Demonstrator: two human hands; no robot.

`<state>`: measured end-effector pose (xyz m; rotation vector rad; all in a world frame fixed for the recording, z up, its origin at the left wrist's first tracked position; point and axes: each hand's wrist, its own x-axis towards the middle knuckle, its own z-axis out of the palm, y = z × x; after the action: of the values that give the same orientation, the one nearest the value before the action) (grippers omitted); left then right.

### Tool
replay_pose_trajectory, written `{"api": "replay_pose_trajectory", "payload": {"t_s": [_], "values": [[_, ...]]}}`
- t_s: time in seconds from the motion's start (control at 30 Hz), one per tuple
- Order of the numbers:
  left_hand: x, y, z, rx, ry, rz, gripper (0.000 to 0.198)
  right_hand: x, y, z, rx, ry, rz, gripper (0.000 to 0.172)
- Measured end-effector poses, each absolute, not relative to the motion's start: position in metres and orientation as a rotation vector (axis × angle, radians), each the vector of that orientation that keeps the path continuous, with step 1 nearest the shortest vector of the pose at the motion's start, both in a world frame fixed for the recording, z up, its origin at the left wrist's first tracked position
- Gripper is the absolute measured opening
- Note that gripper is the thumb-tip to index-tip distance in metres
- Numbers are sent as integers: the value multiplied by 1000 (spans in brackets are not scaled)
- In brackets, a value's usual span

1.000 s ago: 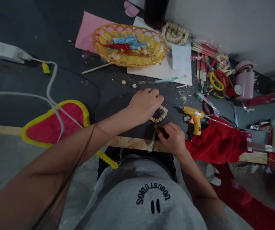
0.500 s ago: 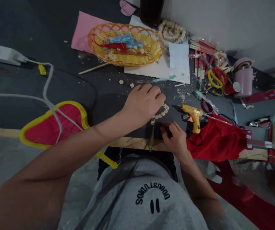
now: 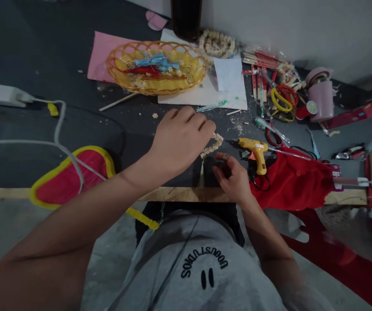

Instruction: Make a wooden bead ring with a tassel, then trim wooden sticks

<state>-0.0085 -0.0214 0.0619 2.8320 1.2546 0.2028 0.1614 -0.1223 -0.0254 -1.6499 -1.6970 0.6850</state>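
Note:
My left hand [image 3: 184, 140] reaches in over the dark table with its fingers curled down. Its fingertips pinch the upper part of a loop of small pale beads [image 3: 217, 144], and the hand hides part of that loop. A pale tassel [image 3: 201, 173] hangs from the loop's lower end toward the table's front edge. Just right of the tassel is my right hand [image 3: 234, 176], thumb and forefinger apart, with nothing visible between them. A yellow hot glue gun [image 3: 253, 149] lies beyond the right hand, its nozzle pointing at the beads.
A yellow woven basket [image 3: 192, 82] holds blue and red tassels. Scissors [image 3: 280, 101], a red spool [image 3: 305, 110] and a pink cup [image 3: 321, 101] stand at the right. Red cloth [image 3: 292, 183] lies near the front edge. White cables cross a pink-and-yellow shape [image 3: 76, 177] at left.
The view has shifted slightly. My right hand's thumb and fingers have spread wider beside the tassel. My left hand stays at the bead loop.

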Motion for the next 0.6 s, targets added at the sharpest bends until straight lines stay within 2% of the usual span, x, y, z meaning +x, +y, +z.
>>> {"api": "replay_pose_trajectory", "payload": {"t_s": [0.13,0.33,0.47,0.6], "values": [[-9,-22,69,2940,1244,127,30,157,-120,-27,-1643,-1670,728,28],[-10,-23,88,2940,1295,151,32,149,-109,-34,-1643,-1620,619,42],[-7,-25,104,2949,1346,152,30,142,-100,-33,-1631,-1631,503,43],[-4,-27,116,2995,1344,212,30,137,-93,-28,-1555,-1541,527,39]]}}
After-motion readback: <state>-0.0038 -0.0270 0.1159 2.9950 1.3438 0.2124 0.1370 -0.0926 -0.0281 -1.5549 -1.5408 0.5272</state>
